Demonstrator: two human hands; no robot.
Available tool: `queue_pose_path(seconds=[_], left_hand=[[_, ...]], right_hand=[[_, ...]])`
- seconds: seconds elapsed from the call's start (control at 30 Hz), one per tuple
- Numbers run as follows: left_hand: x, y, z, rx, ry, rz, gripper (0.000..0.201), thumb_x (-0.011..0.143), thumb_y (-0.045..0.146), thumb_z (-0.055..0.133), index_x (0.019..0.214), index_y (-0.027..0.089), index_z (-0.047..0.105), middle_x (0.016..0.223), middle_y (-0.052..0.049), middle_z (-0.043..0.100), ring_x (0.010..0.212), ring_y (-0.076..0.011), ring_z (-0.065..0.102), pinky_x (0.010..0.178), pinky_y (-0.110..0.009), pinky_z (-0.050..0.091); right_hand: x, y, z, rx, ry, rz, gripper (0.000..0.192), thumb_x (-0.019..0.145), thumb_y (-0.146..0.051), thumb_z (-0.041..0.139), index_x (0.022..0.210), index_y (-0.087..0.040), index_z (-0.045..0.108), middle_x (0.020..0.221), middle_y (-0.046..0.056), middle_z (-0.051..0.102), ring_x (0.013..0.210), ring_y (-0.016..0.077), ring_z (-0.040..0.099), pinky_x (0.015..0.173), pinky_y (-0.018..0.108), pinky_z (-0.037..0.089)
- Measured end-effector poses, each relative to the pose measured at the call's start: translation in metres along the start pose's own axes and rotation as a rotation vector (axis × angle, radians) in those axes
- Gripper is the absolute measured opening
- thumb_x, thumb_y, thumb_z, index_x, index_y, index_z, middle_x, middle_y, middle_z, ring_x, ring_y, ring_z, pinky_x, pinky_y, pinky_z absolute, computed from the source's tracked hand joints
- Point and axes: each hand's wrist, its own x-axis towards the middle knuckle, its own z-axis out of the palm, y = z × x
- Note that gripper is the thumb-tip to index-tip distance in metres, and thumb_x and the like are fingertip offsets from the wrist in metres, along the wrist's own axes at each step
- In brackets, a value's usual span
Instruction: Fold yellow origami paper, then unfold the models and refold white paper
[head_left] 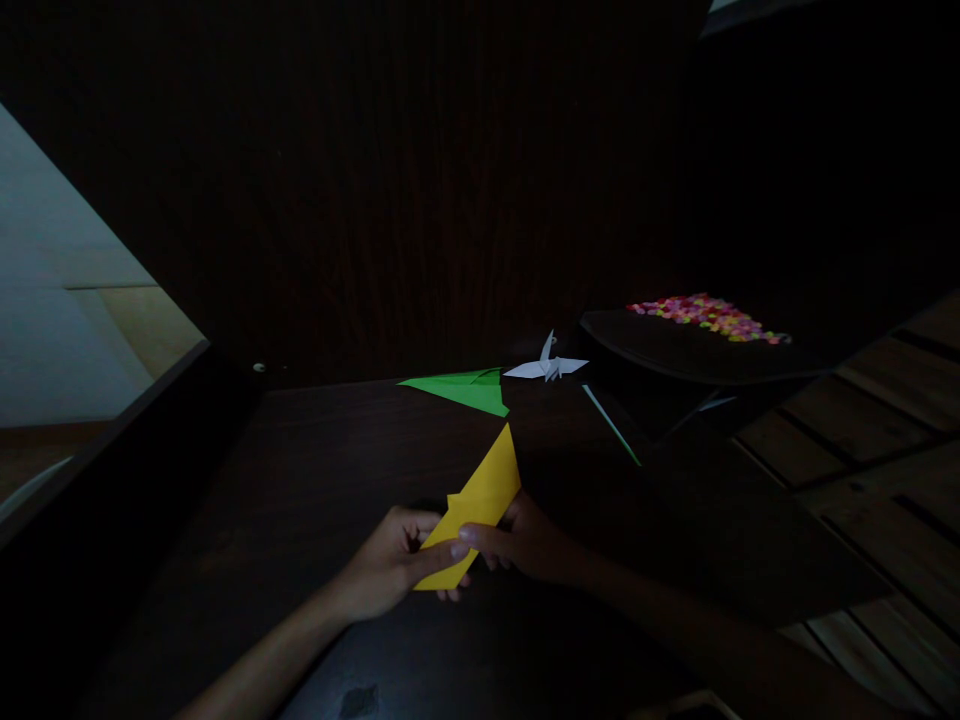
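A folded sheet of yellow paper point(491, 480) is held tilted above the dark tabletop, its pointed end up and to the right. My left hand point(382, 565) grips its lower left part, thumb on the front and fingers behind. My right hand point(532, 540) pinches its right side, the thumb lying across the front close to the left thumb. Some fingers of both hands are hidden behind the paper. Beyond them lies a green paper plane point(465, 389), and to its right a white origami crane point(549, 367) with spread wings.
A thin pale strip point(611, 425) lies right of the crane. Small pink, red and yellow pieces point(709, 315) are heaped on a dark curved surface point(675, 355) at the right. A dark upright panel point(420, 200) rises behind the tabletop point(300, 480). Slatted wood point(885, 450) shows far right.
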Motion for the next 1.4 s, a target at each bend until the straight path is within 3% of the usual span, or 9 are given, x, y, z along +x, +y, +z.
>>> queue_pose_path(seconds=[0.13, 0.37, 0.67, 0.87, 1.17, 1.4], left_hand=[[0.0, 0.003, 0.002, 0.018, -0.046, 0.017, 0.039, 0.085, 0.045, 0.066, 0.096, 0.01, 0.074, 0.078, -0.009, 0.071, 0.06, -0.0111, 0.062, 0.058, -0.022, 0.05], [-0.002, 0.006, 0.005, -0.053, -0.103, -0.004, 0.035, 0.077, 0.038, 0.076, 0.099, 0.01, 0.073, 0.077, -0.006, 0.067, 0.061, -0.0108, 0.058, 0.059, -0.024, 0.05], [-0.002, 0.005, 0.001, 0.008, -0.058, 0.073, 0.021, 0.075, 0.027, 0.077, 0.088, 0.011, 0.071, 0.069, 0.0, 0.063, 0.058, -0.0089, 0.054, 0.056, -0.021, 0.045], [-0.002, 0.007, -0.001, 0.055, -0.026, 0.074, 0.022, 0.075, 0.031, 0.076, 0.085, 0.013, 0.07, 0.069, 0.0, 0.062, 0.058, -0.0097, 0.052, 0.054, -0.021, 0.043], [-0.002, 0.006, -0.006, 0.135, 0.088, 0.03, 0.026, 0.073, 0.036, 0.077, 0.071, 0.012, 0.066, 0.061, 0.001, 0.061, 0.055, -0.0106, 0.054, 0.052, -0.021, 0.041], [-0.001, 0.009, -0.008, 0.195, 0.136, 0.023, 0.028, 0.073, 0.037, 0.077, 0.067, 0.012, 0.068, 0.061, -0.003, 0.067, 0.056, -0.0126, 0.058, 0.055, -0.022, 0.041]], right_hand=[[-0.002, 0.006, 0.004, 0.004, -0.075, 0.039, 0.03, 0.083, -0.039, 0.057, 0.064, -0.016, 0.056, 0.051, -0.004, 0.05, 0.042, 0.0061, 0.043, 0.04, 0.017, 0.032], [-0.003, 0.004, 0.006, 0.06, -0.062, 0.03, 0.036, 0.083, -0.048, 0.058, 0.067, -0.017, 0.054, 0.051, -0.005, 0.048, 0.043, 0.0067, 0.043, 0.041, 0.018, 0.033], [-0.001, -0.002, 0.005, 0.048, 0.144, 0.026, 0.03, 0.08, -0.045, 0.062, 0.072, -0.016, 0.058, 0.056, -0.004, 0.052, 0.045, 0.0079, 0.046, 0.04, 0.018, 0.036], [0.002, -0.004, 0.005, 0.104, 0.193, 0.014, 0.031, 0.078, -0.044, 0.064, 0.076, -0.014, 0.065, 0.054, -0.003, 0.053, 0.041, 0.0078, 0.045, 0.039, 0.019, 0.035], [0.004, -0.006, 0.002, 0.158, 0.373, 0.038, 0.033, 0.072, -0.045, 0.067, 0.065, -0.013, 0.066, 0.044, -0.003, 0.05, 0.039, 0.009, 0.044, 0.038, 0.021, 0.032], [0.006, -0.005, -0.007, 0.141, 0.431, 0.046, 0.048, 0.076, -0.052, 0.065, 0.091, -0.008, 0.077, 0.041, -0.002, 0.05, 0.04, 0.0099, 0.044, 0.042, 0.022, 0.031]])
